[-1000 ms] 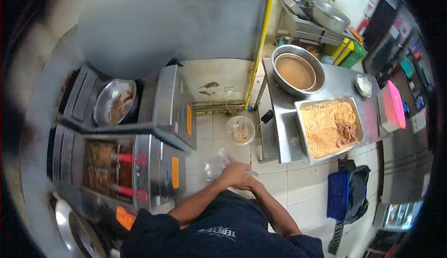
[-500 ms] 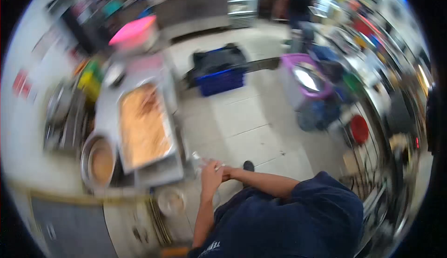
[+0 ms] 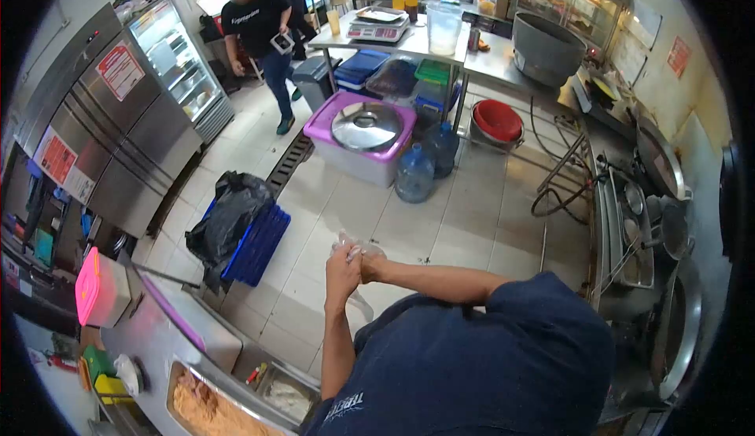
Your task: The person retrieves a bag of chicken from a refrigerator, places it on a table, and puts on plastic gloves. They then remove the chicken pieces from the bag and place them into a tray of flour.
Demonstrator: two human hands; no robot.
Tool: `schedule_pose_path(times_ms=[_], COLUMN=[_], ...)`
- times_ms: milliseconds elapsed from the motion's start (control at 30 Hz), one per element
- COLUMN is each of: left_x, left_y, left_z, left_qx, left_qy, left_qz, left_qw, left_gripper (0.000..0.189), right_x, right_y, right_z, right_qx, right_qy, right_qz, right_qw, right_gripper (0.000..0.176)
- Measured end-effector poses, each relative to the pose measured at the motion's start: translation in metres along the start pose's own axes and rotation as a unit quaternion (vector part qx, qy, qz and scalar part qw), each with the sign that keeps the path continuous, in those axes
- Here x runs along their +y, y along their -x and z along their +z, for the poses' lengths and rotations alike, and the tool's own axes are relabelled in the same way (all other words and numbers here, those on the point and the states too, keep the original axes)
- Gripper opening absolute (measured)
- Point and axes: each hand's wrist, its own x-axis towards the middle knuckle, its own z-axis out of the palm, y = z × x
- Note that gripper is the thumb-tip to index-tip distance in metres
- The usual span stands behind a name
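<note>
In front of my dark shirt, my two hands meet over the floor. My left hand (image 3: 341, 275) is closed, its fingers pinching a thin clear plastic glove (image 3: 351, 241). Right against it is my right hand (image 3: 373, 264), with the film bunched around it; its fingers are mostly hidden by the left hand and the plastic. A loose strip of the same clear film hangs below the wrists. At lower left, a metal tray of orange breaded mix (image 3: 206, 404) sits on a steel table (image 3: 149, 357).
Ahead stand a blue crate (image 3: 259, 243) with a black bag, a purple-lidded bin (image 3: 321, 125) and blue water jugs (image 3: 414, 175). A person (image 3: 263, 35) is near the fridge (image 3: 177, 66). Pans (image 3: 661, 157) line the right side; a pink-lidded tub (image 3: 102, 290) is at left.
My view has swung to the right, so the tray and steel table slide to the lower left. My hands stay together on the clear glove, with more of its film showing above them.
</note>
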Motion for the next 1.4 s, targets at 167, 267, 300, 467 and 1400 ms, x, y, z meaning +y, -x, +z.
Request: schedule_pose_path(times_ms=[167, 267, 300, 467, 1400], left_x=[-0.035, -0.061, -0.075, -0.113, -0.176], left_y=[-0.059, -0.082, -0.095, -0.144, -0.334], left_z=[-0.018, -0.053, -0.07, -0.226, -0.432], left_qx=[-0.047, -0.073, -0.034, 0.058, 0.615], left_qy=[0.025, 0.042, 0.044, 0.054, -0.038], left_qz=[0.009, 0.015, 0.0, -0.002, 0.157], left_qw=[0.999, 0.996, 0.998, 0.997, 0.772], left_gripper=[0.023, 0.021, 0.021, 0.016, 0.062], right_x=[0.03, 0.012, 0.01, 0.011, 0.03], right_y=[-0.065, -0.13, -0.164, -0.305, -0.561], right_z=[0.03, -0.014, -0.017, -0.026, -0.177], right_qx=[0.057, -0.067, -0.082, 0.252, 0.595], right_qy=[0.159, -0.088, -0.08, -0.231, -0.332], right_qz=[-0.002, 0.098, 0.059, 0.015, 0.012], right_qw=[0.986, 0.989, 0.992, 0.94, 0.732], right_gripper=[0.066, 0.081, 0.081, 0.055, 0.068])
